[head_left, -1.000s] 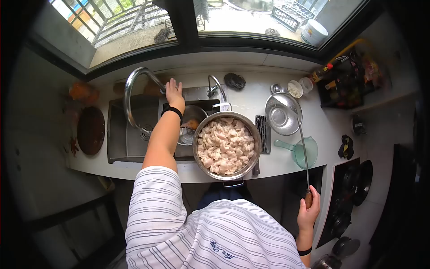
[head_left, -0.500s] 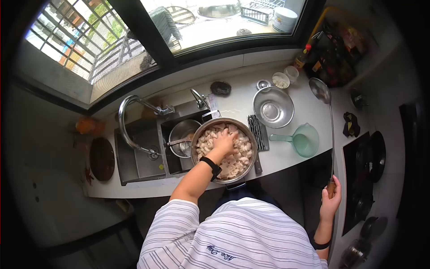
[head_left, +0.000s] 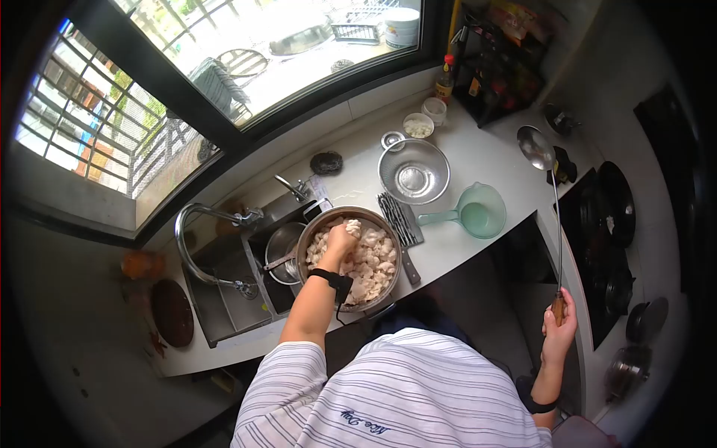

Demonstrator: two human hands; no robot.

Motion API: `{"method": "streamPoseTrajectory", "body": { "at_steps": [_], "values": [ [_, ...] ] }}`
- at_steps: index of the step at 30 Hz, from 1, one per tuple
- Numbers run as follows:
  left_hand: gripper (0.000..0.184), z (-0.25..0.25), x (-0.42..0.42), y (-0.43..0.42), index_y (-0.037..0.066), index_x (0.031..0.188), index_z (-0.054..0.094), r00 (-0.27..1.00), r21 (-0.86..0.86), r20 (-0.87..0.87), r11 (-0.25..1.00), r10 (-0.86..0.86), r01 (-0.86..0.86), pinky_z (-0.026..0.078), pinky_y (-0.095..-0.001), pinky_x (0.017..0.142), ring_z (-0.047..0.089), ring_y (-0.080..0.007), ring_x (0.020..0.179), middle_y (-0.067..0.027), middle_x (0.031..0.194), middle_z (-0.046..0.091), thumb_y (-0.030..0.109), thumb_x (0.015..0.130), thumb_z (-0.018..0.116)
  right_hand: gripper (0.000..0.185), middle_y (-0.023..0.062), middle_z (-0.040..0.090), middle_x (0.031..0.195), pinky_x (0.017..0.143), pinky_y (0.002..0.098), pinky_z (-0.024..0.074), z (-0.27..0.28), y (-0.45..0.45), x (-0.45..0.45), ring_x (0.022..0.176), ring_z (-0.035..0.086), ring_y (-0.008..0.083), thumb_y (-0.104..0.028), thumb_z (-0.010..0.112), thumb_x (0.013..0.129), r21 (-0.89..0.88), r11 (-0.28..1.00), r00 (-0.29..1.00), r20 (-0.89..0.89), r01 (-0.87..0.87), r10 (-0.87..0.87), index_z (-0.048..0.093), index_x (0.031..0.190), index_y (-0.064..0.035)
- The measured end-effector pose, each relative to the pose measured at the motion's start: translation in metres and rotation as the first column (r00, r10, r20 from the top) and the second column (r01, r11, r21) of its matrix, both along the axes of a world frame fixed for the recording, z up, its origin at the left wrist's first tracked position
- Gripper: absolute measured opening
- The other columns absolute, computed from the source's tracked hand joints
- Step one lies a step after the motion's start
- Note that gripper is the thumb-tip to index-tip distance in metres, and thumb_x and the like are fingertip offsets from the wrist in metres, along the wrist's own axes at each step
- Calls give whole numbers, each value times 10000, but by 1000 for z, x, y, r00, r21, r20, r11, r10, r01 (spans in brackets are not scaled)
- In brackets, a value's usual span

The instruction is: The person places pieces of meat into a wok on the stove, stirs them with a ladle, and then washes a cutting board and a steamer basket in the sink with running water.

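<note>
left hand: palm side hidden | steel bowl: partly behind pot | shirt: cut by bottom edge

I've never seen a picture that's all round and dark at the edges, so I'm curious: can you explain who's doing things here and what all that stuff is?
There's no robot, just a person with two bare hands. The camera sits on the person's head and looks down, so you see a striped shirt below.

The left hand is inside a big round metal pot, seemingly gripping some pale, lumpy food pieces. The right hand holds a long metal ladle with a wooden handle.

On the white counter are a round silver metal bowl, a see-through green scoop and a dark, tangled clump, perhaps for scrubbing.
</note>
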State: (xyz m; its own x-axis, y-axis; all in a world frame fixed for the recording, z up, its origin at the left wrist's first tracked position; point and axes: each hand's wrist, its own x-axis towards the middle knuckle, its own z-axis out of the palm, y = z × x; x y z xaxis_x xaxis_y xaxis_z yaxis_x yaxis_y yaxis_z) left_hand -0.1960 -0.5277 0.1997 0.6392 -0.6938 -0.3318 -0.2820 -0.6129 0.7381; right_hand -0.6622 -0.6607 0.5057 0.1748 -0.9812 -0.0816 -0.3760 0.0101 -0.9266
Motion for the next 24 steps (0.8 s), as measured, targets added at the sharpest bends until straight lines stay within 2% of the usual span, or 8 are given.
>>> {"method": "streamPoseTrajectory", "body": {
  "at_steps": [5,8,11,13,15,17,20,24],
  "values": [
    [232,61,6,20,24,847,552,676,-315,-732,834,91,-453,327,-159,500,417,-3,581,55,722,478,-114,701,435,474,4,486,784,434,154,311,4,-11,-26,524,388,24,41,504,794,0,998,997,56,59,-59,435,1257,-36],
    [252,89,-6,22,56,821,521,935,-248,-288,928,205,-280,311,-152,494,374,3,560,63,682,417,-135,700,409,465,6,485,780,419,147,304,0,-33,-44,503,379,19,27,500,812,-1,996,992,98,84,-83,426,1268,-34],
    [191,69,24,39,50,826,568,452,-369,-888,718,-85,-590,371,-192,517,453,-36,573,34,676,501,-60,712,462,448,6,480,757,409,151,295,-1,-60,-59,485,366,16,16,498,829,-19,996,986,146,86,-82,420,1269,-24],
    [202,88,17,43,50,868,611,854,-373,-489,842,179,-390,398,-212,537,509,-62,612,3,724,572,-9,707,504,447,6,476,752,407,152,295,5,-78,-72,482,367,17,17,494,830,13,995,969,226,99,-99,420,1268,-27],
    [235,107,-3,28,49,911,654,963,-268,90,937,254,-222,426,-231,558,565,-88,651,-28,771,643,41,703,546,453,9,483,760,405,152,296,5,-100,-95,483,374,22,32,489,814,16,992,958,260,121,-121,421,1259,-20],
    [283,179,-38,1,51,958,658,976,-186,12,960,216,-210,447,-233,605,561,-85,687,8,784,630,37,698,547,466,8,482,749,412,152,301,15,-124,-119,486,378,26,44,491,793,-2,989,952,272,150,-144,421,1251,-8],
    [363,211,-68,-47,-1,1060,589,980,-547,-197,826,33,-138,407,-178,564,485,-24,668,29,799,541,-61,710,514,473,12,481,740,421,157,309,19,-163,-175,490,381,31,67,493,768,-20,990,949,290,136,-124,428,1231,-1],
    [269,310,-171,-171,13,893,556,985,-524,-155,851,-70,-22,447,-194,610,549,-75,703,-16,827,575,-98,648,570,447,-2,491,721,442,172,356,18,-216,-253,513,417,38,66,519,753,-12,986,949,274,164,-154,464,1189,-16]
  ]
}}
